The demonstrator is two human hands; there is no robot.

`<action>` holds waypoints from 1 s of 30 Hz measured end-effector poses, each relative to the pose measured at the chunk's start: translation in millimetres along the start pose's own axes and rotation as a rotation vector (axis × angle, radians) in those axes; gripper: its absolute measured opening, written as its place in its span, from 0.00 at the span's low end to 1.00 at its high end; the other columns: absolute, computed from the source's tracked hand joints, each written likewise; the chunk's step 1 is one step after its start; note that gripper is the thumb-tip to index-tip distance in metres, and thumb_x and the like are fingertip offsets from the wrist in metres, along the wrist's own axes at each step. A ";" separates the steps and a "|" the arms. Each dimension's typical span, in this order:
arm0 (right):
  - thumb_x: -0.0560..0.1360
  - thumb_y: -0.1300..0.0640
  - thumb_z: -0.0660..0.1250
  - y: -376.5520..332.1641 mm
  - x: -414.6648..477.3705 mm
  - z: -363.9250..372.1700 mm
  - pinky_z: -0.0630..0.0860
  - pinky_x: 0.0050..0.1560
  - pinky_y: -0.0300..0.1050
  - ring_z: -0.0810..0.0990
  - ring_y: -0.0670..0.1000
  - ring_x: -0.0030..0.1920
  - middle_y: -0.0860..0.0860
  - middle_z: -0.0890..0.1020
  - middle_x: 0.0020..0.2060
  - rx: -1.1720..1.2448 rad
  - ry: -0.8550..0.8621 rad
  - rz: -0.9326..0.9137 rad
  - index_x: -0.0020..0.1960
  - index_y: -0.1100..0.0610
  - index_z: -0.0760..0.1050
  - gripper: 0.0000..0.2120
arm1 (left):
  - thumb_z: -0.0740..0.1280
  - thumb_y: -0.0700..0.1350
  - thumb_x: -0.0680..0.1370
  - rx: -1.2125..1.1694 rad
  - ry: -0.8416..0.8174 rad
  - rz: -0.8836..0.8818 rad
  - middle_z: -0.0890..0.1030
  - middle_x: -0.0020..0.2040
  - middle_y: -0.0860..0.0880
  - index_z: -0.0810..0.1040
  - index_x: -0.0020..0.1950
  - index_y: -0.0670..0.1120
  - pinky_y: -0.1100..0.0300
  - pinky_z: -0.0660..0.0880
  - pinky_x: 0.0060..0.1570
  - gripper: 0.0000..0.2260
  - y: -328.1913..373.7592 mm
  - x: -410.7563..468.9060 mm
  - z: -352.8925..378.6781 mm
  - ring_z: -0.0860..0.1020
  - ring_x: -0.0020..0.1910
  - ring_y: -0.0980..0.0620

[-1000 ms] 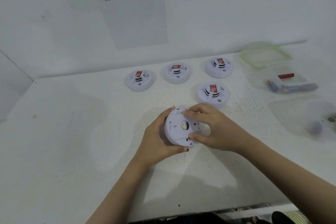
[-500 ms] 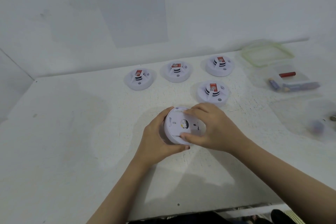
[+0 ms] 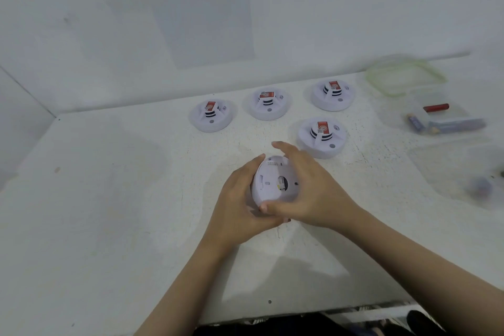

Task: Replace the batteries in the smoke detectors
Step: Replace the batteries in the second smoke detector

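A round white smoke detector (image 3: 272,181) is held on edge over the table, its flat back facing me, with a dark opening near its middle. My left hand (image 3: 240,204) cups its left rim and underside. My right hand (image 3: 308,191) curls round its right side, thumb at the bottom edge, fingers reaching over the top. Several more white detectors with red stickers sit face up behind: one at the left (image 3: 211,116), one in the middle (image 3: 268,105), one at the right (image 3: 332,95), one nearer (image 3: 321,136).
A clear open box (image 3: 401,123) at the right holds a red battery (image 3: 435,108) and blue batteries (image 3: 447,125). Its green-rimmed lid (image 3: 405,76) lies behind it. Another clear container (image 3: 469,172) sits nearer at the right edge. A printed sheet (image 3: 201,8) hangs on the wall.
The detector has been tipped more upright and turned in my hands. My right fingers moved from its back face to its top and right rim.
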State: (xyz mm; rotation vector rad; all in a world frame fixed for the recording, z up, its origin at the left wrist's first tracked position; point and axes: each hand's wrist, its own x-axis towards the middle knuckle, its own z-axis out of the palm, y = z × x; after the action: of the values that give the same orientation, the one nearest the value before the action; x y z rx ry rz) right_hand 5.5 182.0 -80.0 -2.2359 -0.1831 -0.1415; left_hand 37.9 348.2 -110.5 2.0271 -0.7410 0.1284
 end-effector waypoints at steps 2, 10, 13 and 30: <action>0.61 0.45 0.76 -4.8 1.3 -0.1 0.73 0.53 0.38 0.72 0.43 0.56 0.45 0.72 0.57 0.065 0.006 0.022 0.69 0.40 0.57 0.43 | 0.77 0.58 0.61 0.006 -0.009 0.010 0.70 0.67 0.63 0.62 0.72 0.55 0.69 0.67 0.64 0.43 -1.5 -0.6 0.3 0.69 0.67 0.62; 0.66 0.56 0.62 1.2 1.9 1.7 0.77 0.49 0.54 0.79 0.57 0.54 0.54 0.78 0.56 1.171 -0.083 0.342 0.65 0.51 0.67 0.27 | 0.77 0.60 0.62 -0.115 -0.047 -0.126 0.75 0.66 0.53 0.67 0.71 0.49 0.48 0.75 0.60 0.41 -8.4 -1.3 -1.6 0.74 0.65 0.52; 0.68 0.57 0.60 10.8 0.8 -4.1 0.80 0.45 0.56 0.79 0.61 0.56 0.56 0.78 0.61 1.218 -0.096 0.329 0.67 0.53 0.69 0.26 | 0.79 0.55 0.62 -0.153 -0.011 -0.116 0.75 0.64 0.56 0.68 0.69 0.47 0.56 0.75 0.61 0.39 -7.4 0.0 -3.5 0.74 0.64 0.53; 0.65 0.73 0.66 20.6 -9.7 -4.3 0.78 0.54 0.61 0.80 0.61 0.54 0.60 0.81 0.54 0.904 -0.161 0.289 0.65 0.44 0.65 0.36 | 0.82 0.37 0.61 -0.266 -0.015 -0.172 0.79 0.60 0.59 0.70 0.65 0.57 0.63 0.79 0.49 0.39 -6.9 4.8 -5.0 0.78 0.59 0.56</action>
State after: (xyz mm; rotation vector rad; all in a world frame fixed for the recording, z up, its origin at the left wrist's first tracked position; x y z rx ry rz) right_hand -0.5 165.2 -94.7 -1.3462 0.0029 0.2406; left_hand 46.6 352.6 -111.2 1.8283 -0.5581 -0.0812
